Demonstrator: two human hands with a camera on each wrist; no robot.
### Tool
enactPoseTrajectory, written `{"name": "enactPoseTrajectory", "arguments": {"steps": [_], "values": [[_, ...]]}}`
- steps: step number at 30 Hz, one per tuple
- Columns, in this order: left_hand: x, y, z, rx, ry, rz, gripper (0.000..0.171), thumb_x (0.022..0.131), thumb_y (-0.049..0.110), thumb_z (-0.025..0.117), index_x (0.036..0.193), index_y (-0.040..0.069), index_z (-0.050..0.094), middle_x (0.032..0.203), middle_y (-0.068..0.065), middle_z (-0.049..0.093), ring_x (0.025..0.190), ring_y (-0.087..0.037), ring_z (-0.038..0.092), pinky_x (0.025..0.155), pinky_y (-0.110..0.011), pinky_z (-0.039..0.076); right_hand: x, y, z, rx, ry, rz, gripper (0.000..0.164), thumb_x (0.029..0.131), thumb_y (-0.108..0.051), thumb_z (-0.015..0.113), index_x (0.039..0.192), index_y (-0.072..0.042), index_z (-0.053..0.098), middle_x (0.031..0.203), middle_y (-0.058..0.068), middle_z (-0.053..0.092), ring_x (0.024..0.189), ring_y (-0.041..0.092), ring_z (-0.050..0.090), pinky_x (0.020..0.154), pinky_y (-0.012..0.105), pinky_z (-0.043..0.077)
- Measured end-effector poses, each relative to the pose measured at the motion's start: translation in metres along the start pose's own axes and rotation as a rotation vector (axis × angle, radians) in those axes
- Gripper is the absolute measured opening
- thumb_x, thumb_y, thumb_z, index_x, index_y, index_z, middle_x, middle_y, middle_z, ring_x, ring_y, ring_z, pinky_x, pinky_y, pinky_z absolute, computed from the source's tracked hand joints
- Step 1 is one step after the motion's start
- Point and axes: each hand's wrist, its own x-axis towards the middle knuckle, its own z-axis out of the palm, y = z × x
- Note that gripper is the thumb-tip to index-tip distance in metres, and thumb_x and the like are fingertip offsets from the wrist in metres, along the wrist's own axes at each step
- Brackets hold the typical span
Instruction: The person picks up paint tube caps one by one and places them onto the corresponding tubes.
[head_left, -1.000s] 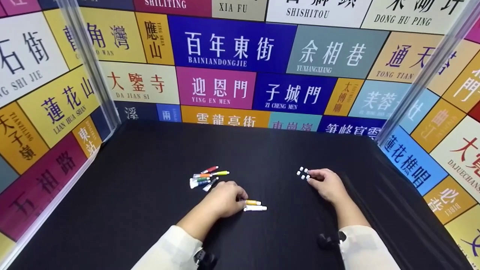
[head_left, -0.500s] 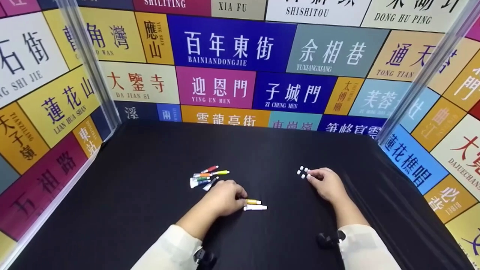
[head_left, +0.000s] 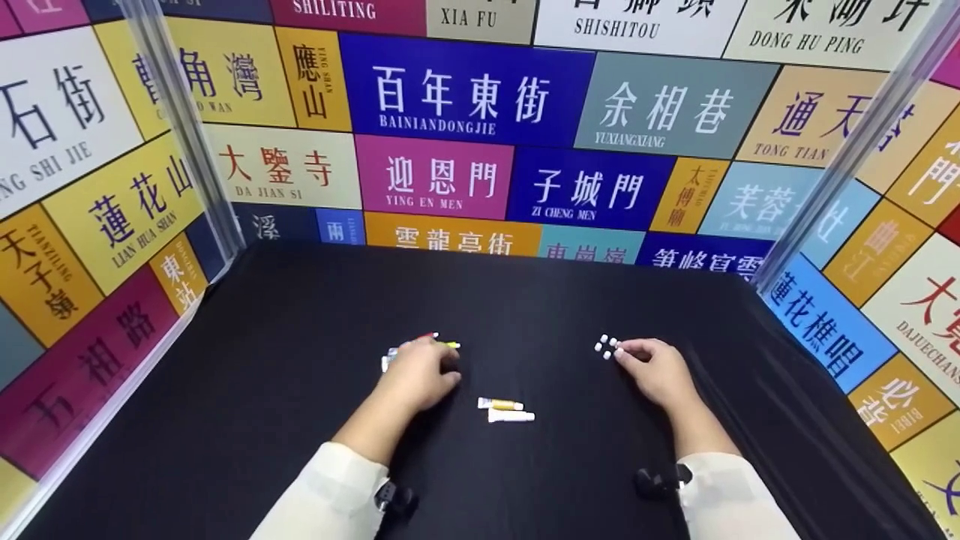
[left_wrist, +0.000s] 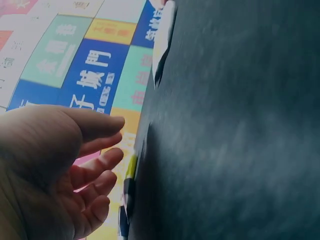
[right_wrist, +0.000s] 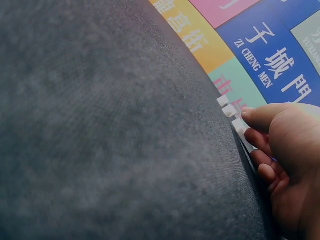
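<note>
My left hand (head_left: 417, 373) is over a small pile of paint tubes and covers most of it. A red tube (head_left: 427, 337) and a yellow-green tube (head_left: 451, 345) show past its fingers. In the left wrist view its fingers are loosely bent, nothing is between them, and the yellow-green tube (left_wrist: 130, 170) lies just beyond. Nearer the table's middle, an orange-yellow tube (head_left: 501, 404) lies beside a white tube (head_left: 511, 415). My right hand (head_left: 657, 369) rests at several small white cubes (head_left: 607, 355), its thumb and forefinger close to the nearest cube (right_wrist: 239, 126); whether they touch it is unclear.
A black cloth (head_left: 525, 480) covers the table. Panels with coloured street-name signs (head_left: 465, 90) enclose its back and sides, with clear corner posts (head_left: 184, 127) at left and right. Black wrist devices (head_left: 660, 480) sit at both cuffs.
My left hand has left the orange-yellow tube beside the white one and moved left and away from me to the pile of tubes. The right hand has stayed at the cubes.
</note>
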Motion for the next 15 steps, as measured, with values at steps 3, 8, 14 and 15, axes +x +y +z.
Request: {"name": "enactPoseTrajectory", "arguments": {"steps": [3,8,14,15], "values": [[0.000,-0.005,-0.002,0.028,0.004,-0.074,0.027,0.087,0.026,0.084,0.111,0.015,0.081,0.120,-0.014,0.076,0.113,-0.043,0.070,0.101,-0.057,0.054,-0.001,-0.001,0.000,0.014,0.007,0.007,0.029,0.102,-0.028,0.073,0.120,-0.006,0.080,0.125,0.020,0.076,0.117,0.036,0.071,0.107,0.052,0.050],[0.001,-0.009,-0.004,0.059,-0.013,-0.154,0.027,0.087,0.022,0.085,0.113,0.015,0.081,0.117,-0.012,0.073,0.112,-0.041,0.068,0.097,-0.057,0.056,-0.002,-0.002,-0.002,0.037,0.015,0.006,0.028,0.102,-0.027,0.073,0.119,-0.006,0.080,0.120,0.018,0.079,0.113,0.035,0.073,0.104,0.049,0.051],[0.002,-0.013,-0.003,0.082,-0.016,-0.241,0.021,0.090,0.023,0.084,0.109,0.016,0.080,0.112,-0.010,0.070,0.109,-0.038,0.067,0.094,-0.055,0.057,-0.001,-0.002,-0.002,0.035,0.020,0.003,0.028,0.102,-0.029,0.073,0.118,-0.008,0.080,0.120,0.017,0.079,0.113,0.033,0.072,0.104,0.047,0.051],[0.002,-0.014,-0.003,0.086,-0.018,-0.253,0.020,0.091,0.023,0.083,0.109,0.016,0.080,0.111,-0.010,0.069,0.109,-0.037,0.067,0.094,-0.055,0.057,-0.001,-0.002,-0.002,0.037,0.021,0.005,0.027,0.102,-0.029,0.073,0.118,-0.008,0.081,0.120,0.017,0.079,0.113,0.033,0.072,0.104,0.046,0.051]]}}
